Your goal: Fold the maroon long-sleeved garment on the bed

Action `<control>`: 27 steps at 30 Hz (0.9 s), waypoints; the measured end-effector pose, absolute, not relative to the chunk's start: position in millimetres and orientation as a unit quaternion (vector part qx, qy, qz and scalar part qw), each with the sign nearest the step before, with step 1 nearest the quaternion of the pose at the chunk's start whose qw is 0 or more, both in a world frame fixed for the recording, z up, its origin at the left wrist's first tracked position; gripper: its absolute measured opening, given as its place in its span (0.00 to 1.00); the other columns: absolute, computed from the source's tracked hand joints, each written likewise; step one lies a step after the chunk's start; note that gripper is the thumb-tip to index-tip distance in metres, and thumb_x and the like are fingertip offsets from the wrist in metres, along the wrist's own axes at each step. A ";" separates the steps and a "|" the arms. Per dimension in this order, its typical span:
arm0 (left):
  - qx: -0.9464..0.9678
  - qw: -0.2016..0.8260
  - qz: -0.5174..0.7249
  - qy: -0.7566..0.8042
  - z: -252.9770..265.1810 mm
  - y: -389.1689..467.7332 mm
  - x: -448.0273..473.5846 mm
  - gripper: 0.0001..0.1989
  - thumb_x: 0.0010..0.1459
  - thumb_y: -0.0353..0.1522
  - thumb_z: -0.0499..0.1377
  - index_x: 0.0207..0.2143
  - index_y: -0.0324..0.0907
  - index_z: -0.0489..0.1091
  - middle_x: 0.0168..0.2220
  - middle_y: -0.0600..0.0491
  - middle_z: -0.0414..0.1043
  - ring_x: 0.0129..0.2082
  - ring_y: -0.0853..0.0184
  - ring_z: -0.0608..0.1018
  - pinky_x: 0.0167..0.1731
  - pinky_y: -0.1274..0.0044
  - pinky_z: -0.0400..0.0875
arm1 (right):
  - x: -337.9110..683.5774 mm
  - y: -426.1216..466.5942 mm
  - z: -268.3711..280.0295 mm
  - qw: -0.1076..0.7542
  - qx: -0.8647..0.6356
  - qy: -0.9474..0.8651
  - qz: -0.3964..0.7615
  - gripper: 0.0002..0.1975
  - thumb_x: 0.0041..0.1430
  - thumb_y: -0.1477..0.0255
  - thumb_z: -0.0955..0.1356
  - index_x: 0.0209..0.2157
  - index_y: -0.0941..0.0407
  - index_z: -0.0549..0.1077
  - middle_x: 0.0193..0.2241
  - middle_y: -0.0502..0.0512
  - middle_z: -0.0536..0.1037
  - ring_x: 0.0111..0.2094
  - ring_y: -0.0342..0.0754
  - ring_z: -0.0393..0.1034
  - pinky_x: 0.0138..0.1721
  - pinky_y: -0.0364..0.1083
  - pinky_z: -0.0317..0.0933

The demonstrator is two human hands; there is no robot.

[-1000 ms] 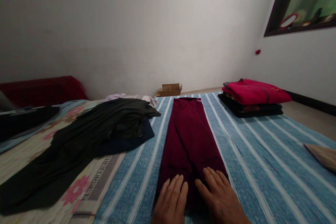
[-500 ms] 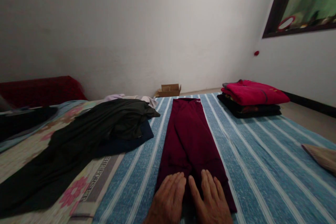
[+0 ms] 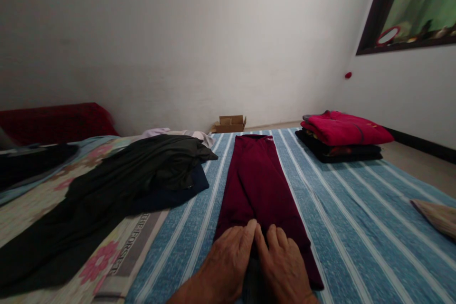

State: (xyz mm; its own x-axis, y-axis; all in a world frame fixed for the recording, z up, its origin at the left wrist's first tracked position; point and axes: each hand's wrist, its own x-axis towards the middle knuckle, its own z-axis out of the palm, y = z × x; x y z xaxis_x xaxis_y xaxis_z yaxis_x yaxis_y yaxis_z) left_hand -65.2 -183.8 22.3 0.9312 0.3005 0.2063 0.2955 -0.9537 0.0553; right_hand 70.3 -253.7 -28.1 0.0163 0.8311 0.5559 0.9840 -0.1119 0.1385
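Note:
A pair of maroon trousers, folded lengthwise, lies in a long strip on the blue striped bedsheet. My left hand is at the near end of the trousers, its fingers bent down and closed on the cloth. Right beside it, my right hand has its fingers curled into the same near end. The index fingers almost touch at the middle of the cloth. My hands hide the undersides of the fingers and part of the trouser edge.
Dark green clothing lies over navy cloth on a flowered sheet at left. A folded stack with a bright pink garment sits at the far right. Beyond the bed is a cardboard box. Tan cloth lies at the right edge.
My hands have gone from lying flat with fingers stretched out to bent and closed on the cloth. They have come closer together and slightly farther up the trousers.

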 end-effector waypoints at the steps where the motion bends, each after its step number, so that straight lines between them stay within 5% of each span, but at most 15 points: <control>1: 0.983 0.019 0.098 0.155 22.2 -183.9 -65.5 0.42 0.47 0.19 0.46 0.62 0.35 0.27 0.54 0.38 0.62 0.52 0.58 0.68 0.51 0.65 0.65 | 69.0 -253.5 -30.5 0.148 -0.698 -0.650 -0.261 0.25 0.49 0.83 0.59 0.51 0.61 0.62 0.39 0.69 0.72 0.37 0.59 0.68 0.29 0.51 0.61; 7: 0.981 0.042 0.069 0.176 20.0 -186.4 -68.9 0.48 0.43 0.18 0.47 0.61 0.37 0.19 0.56 0.38 0.59 0.54 0.57 0.65 0.52 0.65 0.64 | 78.1 -255.4 -31.2 0.127 -0.653 -0.703 -0.251 0.30 0.48 0.82 0.60 0.55 0.59 0.55 0.39 0.68 0.71 0.37 0.58 0.68 0.25 0.48 0.63; 12: 0.978 0.070 0.087 0.178 23.1 -182.2 -68.5 0.47 0.46 0.19 0.47 0.61 0.36 0.17 0.54 0.40 0.62 0.51 0.60 0.67 0.51 0.67 0.65 | 93.1 -249.5 -13.5 0.075 -0.593 -0.777 -0.200 0.30 0.52 0.79 0.62 0.57 0.60 0.51 0.31 0.57 0.70 0.28 0.52 0.67 0.18 0.45 0.60; 22: 0.971 0.064 0.124 0.197 29.5 -178.4 -71.4 0.42 0.52 0.21 0.47 0.62 0.40 0.22 0.50 0.44 0.67 0.48 0.63 0.71 0.48 0.71 0.68 | 104.5 -238.2 1.3 0.074 -0.539 -0.829 -0.128 0.15 0.58 0.75 0.63 0.47 0.57 0.58 0.30 0.51 0.72 0.25 0.48 0.68 0.15 0.45 0.56; 27: 0.973 0.082 0.078 0.201 31.8 -180.5 -72.5 0.42 0.46 0.20 0.50 0.62 0.39 0.36 0.49 0.45 0.68 0.47 0.63 0.71 0.48 0.72 0.66 | 104.4 -231.8 -1.9 0.073 -0.527 -0.841 -0.097 0.14 0.57 0.75 0.65 0.44 0.56 0.58 0.31 0.50 0.73 0.24 0.47 0.68 0.13 0.45 0.50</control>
